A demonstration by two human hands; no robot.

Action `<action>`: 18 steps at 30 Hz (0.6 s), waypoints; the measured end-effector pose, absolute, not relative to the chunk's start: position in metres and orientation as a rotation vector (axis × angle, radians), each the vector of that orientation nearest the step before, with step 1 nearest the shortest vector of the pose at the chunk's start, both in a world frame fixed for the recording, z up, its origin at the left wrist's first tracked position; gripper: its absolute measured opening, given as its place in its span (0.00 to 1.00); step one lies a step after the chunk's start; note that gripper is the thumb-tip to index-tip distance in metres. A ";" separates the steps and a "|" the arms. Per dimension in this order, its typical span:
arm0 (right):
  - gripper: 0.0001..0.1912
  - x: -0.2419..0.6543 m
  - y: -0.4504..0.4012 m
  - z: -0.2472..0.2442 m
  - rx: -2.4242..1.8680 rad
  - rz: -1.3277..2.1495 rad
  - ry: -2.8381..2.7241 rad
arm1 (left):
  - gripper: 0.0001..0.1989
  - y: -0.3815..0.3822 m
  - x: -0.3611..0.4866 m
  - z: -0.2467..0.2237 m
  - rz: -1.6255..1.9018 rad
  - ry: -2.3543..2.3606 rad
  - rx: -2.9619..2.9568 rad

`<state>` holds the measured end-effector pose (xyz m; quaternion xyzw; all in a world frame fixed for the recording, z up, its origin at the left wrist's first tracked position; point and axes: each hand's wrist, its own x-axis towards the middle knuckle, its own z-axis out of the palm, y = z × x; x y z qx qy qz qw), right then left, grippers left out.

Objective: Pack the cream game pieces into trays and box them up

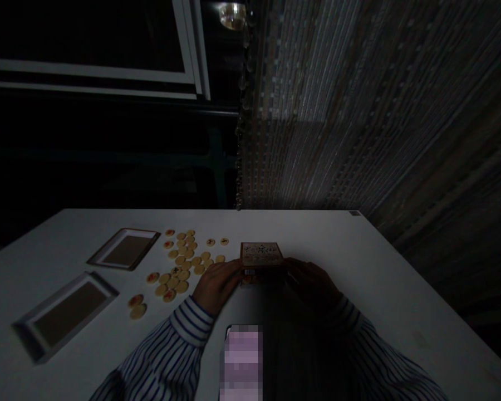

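A small printed cardboard box [261, 254] with dark characters on its upper face is between my hands at the middle of the white table. My left hand [217, 284] grips its left side, and the fingertips press against its edge. On the opposite side, my right hand [313, 281] is closed against the box, mostly in shadow. Left of my left hand lie several round wooden Chinese chess pieces [182, 286], some with red or black characters facing up and others blank side up.
An open shallow tray [73, 303] and a framed box lid [127, 250] lie at the left of the white table [384, 312]. A phone [241, 362] with a blurred screen is in front of me. Behind the table hangs a bead curtain [309, 111]. The room is dark.
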<state>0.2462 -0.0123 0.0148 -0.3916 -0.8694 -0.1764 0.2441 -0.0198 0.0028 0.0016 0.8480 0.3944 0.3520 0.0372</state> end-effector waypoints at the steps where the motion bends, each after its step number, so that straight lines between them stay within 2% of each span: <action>1: 0.15 0.246 -0.013 0.015 -1.068 -0.475 -2.378 | 0.15 0.003 -0.020 0.002 1.080 1.200 2.604; 18: 0.14 0.243 -0.015 0.017 -1.121 -0.417 -2.367 | 0.14 0.002 -0.022 0.001 1.029 1.178 2.604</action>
